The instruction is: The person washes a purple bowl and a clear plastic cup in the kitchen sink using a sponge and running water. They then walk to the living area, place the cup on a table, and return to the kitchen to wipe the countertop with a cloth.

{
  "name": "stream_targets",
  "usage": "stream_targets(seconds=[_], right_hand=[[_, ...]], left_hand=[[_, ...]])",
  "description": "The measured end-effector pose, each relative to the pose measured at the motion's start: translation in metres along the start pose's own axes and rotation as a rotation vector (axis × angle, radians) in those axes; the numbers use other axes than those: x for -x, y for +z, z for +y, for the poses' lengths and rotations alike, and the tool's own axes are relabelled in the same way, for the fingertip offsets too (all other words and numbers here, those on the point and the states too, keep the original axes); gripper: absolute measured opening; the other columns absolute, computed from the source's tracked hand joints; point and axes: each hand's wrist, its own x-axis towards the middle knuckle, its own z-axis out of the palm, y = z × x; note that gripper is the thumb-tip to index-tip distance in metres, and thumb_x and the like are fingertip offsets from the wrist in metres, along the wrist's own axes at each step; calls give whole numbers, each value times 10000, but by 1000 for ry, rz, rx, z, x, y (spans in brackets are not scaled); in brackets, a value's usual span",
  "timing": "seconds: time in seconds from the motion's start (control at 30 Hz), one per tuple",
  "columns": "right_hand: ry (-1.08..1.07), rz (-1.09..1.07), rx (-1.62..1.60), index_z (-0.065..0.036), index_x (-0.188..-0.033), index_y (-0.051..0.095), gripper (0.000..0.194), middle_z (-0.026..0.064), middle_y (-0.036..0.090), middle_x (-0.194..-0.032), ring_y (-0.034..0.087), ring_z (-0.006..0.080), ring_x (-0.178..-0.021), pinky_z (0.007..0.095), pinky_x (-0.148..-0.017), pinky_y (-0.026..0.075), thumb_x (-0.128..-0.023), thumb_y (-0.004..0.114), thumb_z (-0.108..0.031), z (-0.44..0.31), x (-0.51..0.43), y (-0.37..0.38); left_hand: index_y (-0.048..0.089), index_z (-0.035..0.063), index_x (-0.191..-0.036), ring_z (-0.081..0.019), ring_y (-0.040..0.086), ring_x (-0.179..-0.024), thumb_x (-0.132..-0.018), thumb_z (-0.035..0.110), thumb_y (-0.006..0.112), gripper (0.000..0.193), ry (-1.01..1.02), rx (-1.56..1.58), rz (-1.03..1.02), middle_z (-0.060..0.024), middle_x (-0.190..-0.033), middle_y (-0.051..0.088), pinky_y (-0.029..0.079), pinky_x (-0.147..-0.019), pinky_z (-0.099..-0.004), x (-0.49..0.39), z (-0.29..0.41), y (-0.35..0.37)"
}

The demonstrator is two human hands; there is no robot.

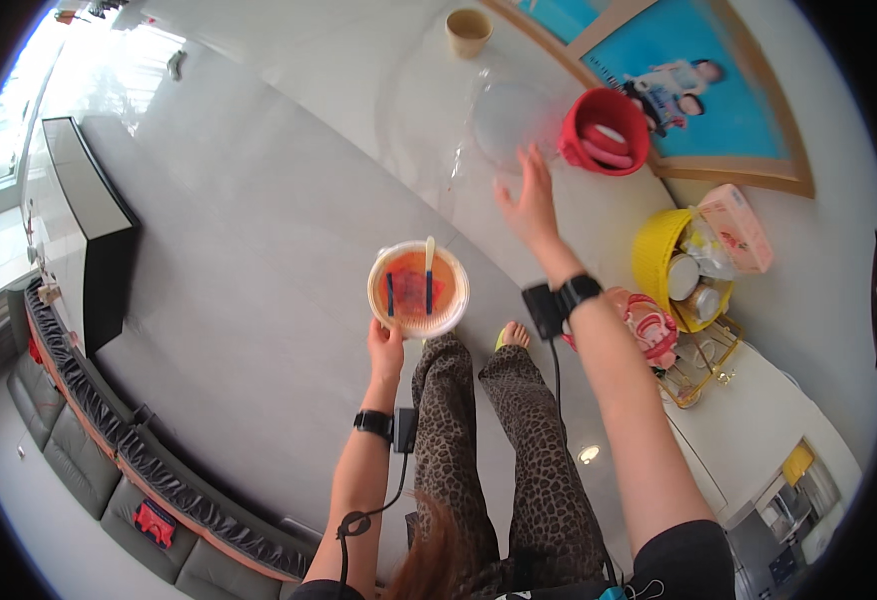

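Note:
My left hand (386, 346) grips the near rim of a round plastic bowl (453, 319) in front of my legs. Inside the bowl lie a red packet (414, 291) and a pale-handled utensil (429, 259) with a dark band; the bowl's other contents cannot be made out. My right hand (532, 195) reaches over the pale tabletop, fingers apart and holding nothing. Just beyond its fingertips is a clear round plastic piece (512, 124), perhaps a lid. To its right stands a red container (570, 131) with pink and red things inside.
A beige cup (468, 31) stands at the table's far side. At right are a framed blue picture (738, 105), a yellow basket (652, 255) with jars, a pink box (735, 229) and a gold wire rack (697, 390). A grey sofa (78, 457) lies at lower left.

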Motion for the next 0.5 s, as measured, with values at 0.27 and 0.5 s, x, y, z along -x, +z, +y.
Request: stream_targets(seconds=[0.27, 0.5], right_hand=[[377, -247, -301, 36, -1227, 412, 529, 222, 455, -1236, 456, 336, -1158, 396, -972, 374, -809, 609, -223, -102, 165, -127], [669, -138, -456, -47, -1163, 507, 361, 137, 636, -926, 617, 239, -831, 345, -730, 476, -840, 576, -192, -153, 277, -227]], left_hand=[[515, -8, -1093, -113, 595, -724, -863, 24, 508, 233, 100, -194, -254, -49, -859, 613, 495, -619, -256, 101, 104, 1], [536, -8, -1061, -110, 600, -687, -843, 34, 511, 223, 148, -568, -602, -60, -805, 626, 501, -612, -263, 188, 190, 34]])
